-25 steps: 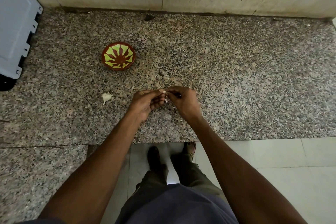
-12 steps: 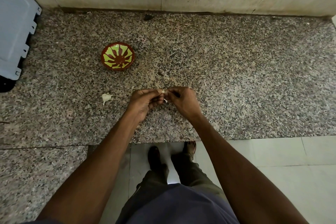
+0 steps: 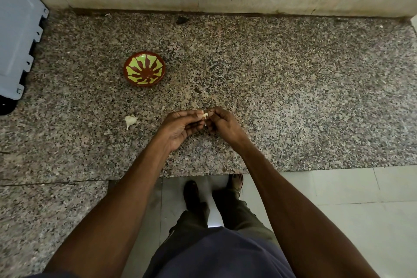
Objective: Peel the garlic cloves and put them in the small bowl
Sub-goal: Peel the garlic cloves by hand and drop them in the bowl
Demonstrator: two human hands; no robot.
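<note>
Garlic clove (image 3: 205, 116) sits pinched betw both hands, held above the granite counter (image 3: 293, 97), nearer the person than the small bowl (image 3: 144, 69) and to its right. Left hand (image 3: 180, 125) has thumb & fingers curled round the clove; right hand (image 3: 222, 121) pinches it from the other side w/ curled fingertips, a pale strip of skin hanging just below. Hands touch at the clove. Bowl is red-brown w/ yellow-green pattern, upright, nothing visible inside. Second clove (image 3: 130, 120), unpeeled, lies on the counter nearer the person than the bowl, slightly left of it, well apart from the hands. Grey plastic crate (image 3: 15, 36) stands far left of the bowl, at counter's edge.
</note>
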